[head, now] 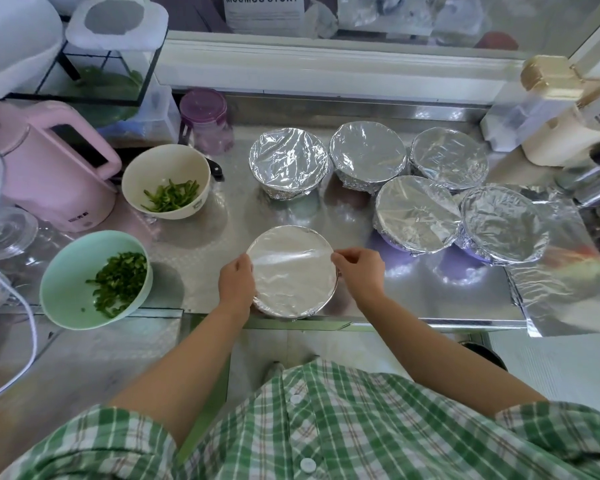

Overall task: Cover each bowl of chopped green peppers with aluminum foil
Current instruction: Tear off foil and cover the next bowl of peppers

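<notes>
Nearby, on the shiny steel counter (201, 244) under a window ledge, the foil-covered bowl (291, 271) sits right at the front edge. The left hand (236, 285) curls round its left side; the right hand (359, 271) pinches the wrap at its right rim. Five wrapped bowls (288, 157) cluster behind and to the right, several touching. A cream bowl (132, 171) and a mint bowl (66, 271) of chopped peppers stand uncovered at left, beside a pink kettle (42, 168). A loose foil sheet (568, 271) overhangs the front edge (far right). Bare steel shows between the near bowl and the back row.
</notes>
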`<state>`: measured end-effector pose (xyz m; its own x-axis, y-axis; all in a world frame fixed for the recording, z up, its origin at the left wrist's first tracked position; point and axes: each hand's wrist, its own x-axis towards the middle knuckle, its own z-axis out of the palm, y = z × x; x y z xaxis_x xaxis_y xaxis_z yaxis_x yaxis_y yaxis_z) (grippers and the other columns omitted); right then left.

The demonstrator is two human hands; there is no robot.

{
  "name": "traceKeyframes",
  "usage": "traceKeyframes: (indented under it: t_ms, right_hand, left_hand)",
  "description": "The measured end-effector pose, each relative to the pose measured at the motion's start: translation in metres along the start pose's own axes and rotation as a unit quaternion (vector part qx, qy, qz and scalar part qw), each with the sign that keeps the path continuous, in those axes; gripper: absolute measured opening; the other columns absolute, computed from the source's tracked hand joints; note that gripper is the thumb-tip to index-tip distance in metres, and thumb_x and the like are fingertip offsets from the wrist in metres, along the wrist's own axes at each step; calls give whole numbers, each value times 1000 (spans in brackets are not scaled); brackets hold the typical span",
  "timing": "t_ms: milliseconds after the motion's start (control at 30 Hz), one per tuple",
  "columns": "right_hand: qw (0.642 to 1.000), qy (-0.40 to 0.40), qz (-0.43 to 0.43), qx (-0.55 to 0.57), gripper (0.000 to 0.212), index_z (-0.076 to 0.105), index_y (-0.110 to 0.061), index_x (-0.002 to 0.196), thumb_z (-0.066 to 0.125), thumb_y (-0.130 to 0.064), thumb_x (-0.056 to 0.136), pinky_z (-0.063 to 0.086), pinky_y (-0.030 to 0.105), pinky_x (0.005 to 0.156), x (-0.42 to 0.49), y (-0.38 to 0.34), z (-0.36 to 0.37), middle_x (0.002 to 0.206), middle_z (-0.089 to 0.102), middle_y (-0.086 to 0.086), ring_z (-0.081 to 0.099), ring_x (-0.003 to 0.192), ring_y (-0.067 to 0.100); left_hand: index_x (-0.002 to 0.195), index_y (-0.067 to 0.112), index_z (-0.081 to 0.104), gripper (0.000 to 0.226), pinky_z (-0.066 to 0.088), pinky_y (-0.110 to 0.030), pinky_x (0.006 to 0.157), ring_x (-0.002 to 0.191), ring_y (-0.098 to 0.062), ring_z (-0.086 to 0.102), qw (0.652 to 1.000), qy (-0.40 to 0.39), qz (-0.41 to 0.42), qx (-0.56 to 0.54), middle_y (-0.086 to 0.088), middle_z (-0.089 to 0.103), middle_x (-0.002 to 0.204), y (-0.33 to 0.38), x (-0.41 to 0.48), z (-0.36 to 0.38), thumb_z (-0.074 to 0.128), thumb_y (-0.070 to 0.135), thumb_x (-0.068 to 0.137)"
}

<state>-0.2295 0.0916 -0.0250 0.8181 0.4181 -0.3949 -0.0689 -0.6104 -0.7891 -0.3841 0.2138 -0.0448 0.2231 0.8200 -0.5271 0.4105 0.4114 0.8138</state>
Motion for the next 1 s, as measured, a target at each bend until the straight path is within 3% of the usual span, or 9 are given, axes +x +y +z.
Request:
traceKeyframes:
  t_ms: [167, 267, 333, 467, 633, 733, 833, 900, 1000]
  right_hand:
    - [998, -36, 22, 52, 4, 77, -34, 71, 75, -30, 72, 58, 39, 86, 8, 10, -1, 76, 75, -7, 72, 82, 16]
    - [994, -39, 58, 79, 24, 72, -17, 68, 63, -39, 69, 55, 35, 79, 14, 21, -2, 71, 71, -1, 67, 75, 22]
    - [989, -46, 103, 98, 24, 61, -10, 63, 56, -29, 79, 47, 33, 68, 4, 22, -1, 71, 58, 8, 53, 69, 22]
    - [946, -141, 200, 211, 26, 60, -10, 83, 43, -21, 100, 51, 27, 58, -19, 14, 5, 71, 64, 6, 62, 65, 20]
    - [937, -118, 203, 260, 26, 58, -11, 99, 39, -28, 104, 54, 35, 74, -20, 12, 19, 84, 64, 6, 64, 74, 20]
    - [936, -110, 213, 258, 28, 58, -12, 90, 39, -27, 104, 56, 34, 66, -24, 6, 18, 80, 61, 9, 62, 75, 23]
    - [950, -99, 183, 232, 27, 61, -9, 85, 44, -27, 97, 58, 48, 83, -22, 1, 13, 95, 62, 34, 55, 78, 23]
    - [966, -84, 142, 200, 24, 54, -12, 74, 45, -29, 89, 52, 44, 82, -19, 1, 11, 78, 50, 27, 45, 76, 22]
    - [981, -36, 104, 157, 26, 41, -16, 66, 42, -13, 93, 30, 28, 58, -21, -1, 6, 66, 36, 1, 33, 63, 15]
  left_hand:
    - [64, 18, 31, 36, 26, -34, 61, 58, -17, 25, 1000, 9, 11, 9, -1, 26, 60, -1, -2, 1, 36, 17, 99]
    - [64, 18, 28, 34, 21, -32, 56, 57, -15, 22, 1000, 6, 4, 1, -1, 24, 61, 0, -5, 4, 34, 12, 97]
    - [65, 18, 28, 33, 22, -32, 55, 58, -15, 22, 1000, 5, 2, -1, -1, 24, 63, 1, -6, 6, 33, 10, 97]
    - [65, 19, 27, 32, 19, -33, 56, 59, -16, 20, 1000, 2, 4, 8, -2, 23, 64, 1, -8, 6, 33, 9, 95]
    - [64, 18, 28, 32, 19, -33, 58, 60, -17, 21, 1000, 4, 6, 14, -2, 25, 62, -1, -8, 6, 33, 10, 94]
    - [66, 17, 32, 29, 24, -35, 61, 64, -19, 26, 1000, 8, 1, 18, -4, 29, 64, -3, -9, 5, 32, 12, 95]
    - [69, 10, 41, 26, 34, -35, 64, 67, -23, 41, 999, 8, -23, 36, -9, 44, 69, -5, -7, 1, 30, 11, 92]
    - [77, 7, 52, 26, 41, -37, 72, 80, -27, 51, 999, 2, -29, 42, -13, 57, 84, -6, -3, -2, 32, 14, 91]
    - [123, 10, 58, 41, 45, -40, 98, 107, -24, 56, 999, -22, -18, 19, -3, 60, 117, 0, -2, -3, 34, 28, 95]
